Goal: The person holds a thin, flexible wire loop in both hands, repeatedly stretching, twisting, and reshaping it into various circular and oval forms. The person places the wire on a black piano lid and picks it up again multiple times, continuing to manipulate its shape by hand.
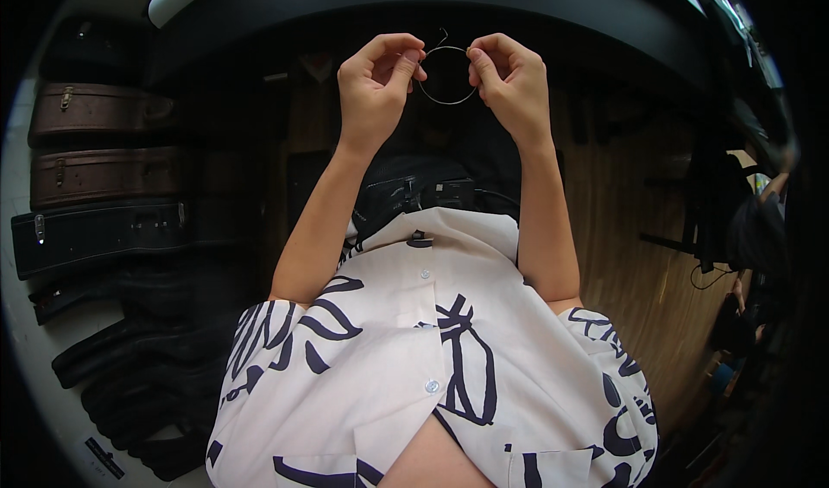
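A thin, shiny coiled metal string [446, 104] forms a loop in front of my chest, and a short bent end sticks up from its top. My left hand [373, 95] pinches the loop's left side between thumb and fingers. On the opposite side, my right hand [516, 91] pinches it near the top right. Both arms are raised, and the loop hangs in the air between my fingertips. Where exactly the wire runs under the fingers is hidden.
Beyond my hands runs the edge of a dark table [432, 17]. Several instrument cases, among them a brown case [104, 177] and a black case [104, 233], stand in a row at left. Wooden floor [617, 255] shows at right, with another person [760, 229] at the far right edge.
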Demonstrator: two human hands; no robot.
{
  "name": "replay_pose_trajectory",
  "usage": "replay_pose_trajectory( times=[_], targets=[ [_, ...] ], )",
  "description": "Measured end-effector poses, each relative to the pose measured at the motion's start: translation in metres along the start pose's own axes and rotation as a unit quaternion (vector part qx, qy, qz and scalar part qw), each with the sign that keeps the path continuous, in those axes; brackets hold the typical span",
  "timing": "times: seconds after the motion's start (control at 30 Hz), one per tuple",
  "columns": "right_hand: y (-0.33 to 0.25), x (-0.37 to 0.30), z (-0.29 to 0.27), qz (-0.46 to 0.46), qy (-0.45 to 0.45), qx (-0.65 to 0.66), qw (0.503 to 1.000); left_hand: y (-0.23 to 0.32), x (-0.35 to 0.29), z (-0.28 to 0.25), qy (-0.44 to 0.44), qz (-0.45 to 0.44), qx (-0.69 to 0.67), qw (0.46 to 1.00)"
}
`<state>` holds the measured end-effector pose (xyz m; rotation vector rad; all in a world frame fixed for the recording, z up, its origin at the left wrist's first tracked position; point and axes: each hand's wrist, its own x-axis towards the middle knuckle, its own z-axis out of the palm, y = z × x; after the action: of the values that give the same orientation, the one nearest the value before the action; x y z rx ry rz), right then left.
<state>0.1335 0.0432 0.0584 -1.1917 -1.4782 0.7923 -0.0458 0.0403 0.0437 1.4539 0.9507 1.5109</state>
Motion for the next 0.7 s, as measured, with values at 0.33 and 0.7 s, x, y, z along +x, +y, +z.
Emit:
replay_pose_trajectory(
  times=[0.33, 0.7],
  targets=[
    [0.018, 0.000, 0.004, 0.016, -0.018, 0.009, 1.000, -0.018, 0.004, 0.003, -0.043, 0.033, 0.065, 0.996],
    [0.048, -0.006, 0.009, -0.015, -0.073, -0.009, 0.997, -0.033, 0.005, -0.017, -0.096, -0.331, -0.159, 0.925]
  ],
)
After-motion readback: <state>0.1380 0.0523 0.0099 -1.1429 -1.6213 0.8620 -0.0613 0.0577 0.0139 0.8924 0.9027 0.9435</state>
